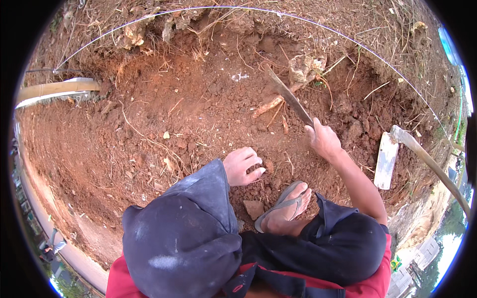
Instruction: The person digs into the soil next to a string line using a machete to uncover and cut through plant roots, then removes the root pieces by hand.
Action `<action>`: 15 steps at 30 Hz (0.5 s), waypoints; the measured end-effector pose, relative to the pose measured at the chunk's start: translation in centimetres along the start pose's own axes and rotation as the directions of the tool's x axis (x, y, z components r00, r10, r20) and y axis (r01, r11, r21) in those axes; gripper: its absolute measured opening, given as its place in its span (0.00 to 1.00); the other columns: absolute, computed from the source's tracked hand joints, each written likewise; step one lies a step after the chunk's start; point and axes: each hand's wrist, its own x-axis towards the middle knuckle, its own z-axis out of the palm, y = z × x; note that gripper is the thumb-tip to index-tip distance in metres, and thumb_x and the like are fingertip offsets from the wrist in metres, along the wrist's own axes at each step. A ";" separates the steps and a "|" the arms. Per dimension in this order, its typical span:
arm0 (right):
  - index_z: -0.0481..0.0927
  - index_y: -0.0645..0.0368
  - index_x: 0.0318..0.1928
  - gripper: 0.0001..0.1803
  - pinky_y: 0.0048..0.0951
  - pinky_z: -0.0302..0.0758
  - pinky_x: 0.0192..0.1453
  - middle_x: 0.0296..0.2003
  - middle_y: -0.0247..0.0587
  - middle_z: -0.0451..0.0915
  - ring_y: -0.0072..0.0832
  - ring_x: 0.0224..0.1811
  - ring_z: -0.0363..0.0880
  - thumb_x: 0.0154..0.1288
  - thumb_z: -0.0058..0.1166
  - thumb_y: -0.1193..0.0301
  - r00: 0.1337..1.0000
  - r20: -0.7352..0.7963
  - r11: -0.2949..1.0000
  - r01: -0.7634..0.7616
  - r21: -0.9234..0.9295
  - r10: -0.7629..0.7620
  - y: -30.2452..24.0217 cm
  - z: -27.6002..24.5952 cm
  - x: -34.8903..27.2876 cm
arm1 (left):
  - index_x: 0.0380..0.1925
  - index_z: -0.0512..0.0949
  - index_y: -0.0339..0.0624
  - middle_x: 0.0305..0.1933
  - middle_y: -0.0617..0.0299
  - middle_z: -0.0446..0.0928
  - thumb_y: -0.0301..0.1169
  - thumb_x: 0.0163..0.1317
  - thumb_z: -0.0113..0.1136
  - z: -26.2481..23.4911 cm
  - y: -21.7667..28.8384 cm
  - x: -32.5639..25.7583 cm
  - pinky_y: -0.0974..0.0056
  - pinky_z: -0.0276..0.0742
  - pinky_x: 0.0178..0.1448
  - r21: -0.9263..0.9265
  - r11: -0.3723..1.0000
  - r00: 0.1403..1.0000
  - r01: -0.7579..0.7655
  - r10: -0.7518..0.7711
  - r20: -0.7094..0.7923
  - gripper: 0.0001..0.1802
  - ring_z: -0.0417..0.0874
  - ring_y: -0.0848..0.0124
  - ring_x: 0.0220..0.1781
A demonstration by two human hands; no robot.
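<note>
Left hand (243, 167): just below the middle of our view, bare, its fingers loosely curled and the thumb apart from them; we see nothing gripped in it. A small reddish clod of earth (269, 165) lies just beside its fingertips, at three o'clock.
Thick, pale orange-brown root (268, 106): at one o'clock from that hand; we judge it woody and stiff, best held by its lower end. Its skin looks rough and dirt-flecked.
Long, flat, dark metal machete (290, 95), handling: rigid, fairly weighty toward the blade and hardly fragile, we think; we take it by the handle only, clear of the edge.
Machete, place and look: it points to eleven o'clock from the right hand (325, 141), crossing over the root, though we cannot tell whether they touch. The blade is narrow, dull brown and smudged.
Knobbly, tan wooden stump (299, 68): at one o'clock from mid-view, ragged, with thin roots trailing; probably heavy and firm.
Right hand: fingers wrapped tightly round the machete's handle, which they hide.
Wooden-handled hoe with a pale, dirt-smeared blade (386, 159): between three and four o'clock from the right hand, well apart.
</note>
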 end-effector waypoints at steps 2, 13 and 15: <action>0.65 0.59 0.43 0.18 0.57 0.75 0.37 0.27 0.58 0.79 0.60 0.34 0.79 0.74 0.43 0.55 0.994 -0.100 0.996 0.058 0.069 -0.051 1.0 0.0 -1.3 | 0.40 0.77 0.39 0.36 0.57 0.75 0.32 0.56 0.67 -2.1 -0.7 3.1 0.63 0.76 0.39 0.014 0.958 0.938 0.286 -0.277 -0.210 0.14 0.78 0.64 0.35; 0.69 0.60 0.39 0.18 0.56 0.69 0.32 0.22 0.62 0.76 0.63 0.31 0.76 0.72 0.48 0.56 0.921 -0.139 0.842 -0.261 0.473 0.364 5.2 7.2 -12.9 | 0.55 0.77 0.48 0.49 0.54 0.67 0.44 0.49 0.71 0.5 -6.7 13.5 0.54 0.69 0.58 0.257 0.860 0.880 0.442 -0.471 0.064 0.32 0.71 0.56 0.54; 0.69 0.60 0.38 0.18 0.55 0.69 0.33 0.22 0.61 0.76 0.64 0.32 0.76 0.72 0.48 0.57 0.904 -0.127 0.783 -0.276 0.558 0.409 4.6 7.7 -13.7 | 0.54 0.77 0.49 0.47 0.53 0.65 0.48 0.48 0.71 0.3 -7.1 13.8 0.54 0.69 0.58 0.314 0.824 0.851 0.471 -0.519 0.084 0.33 0.71 0.56 0.53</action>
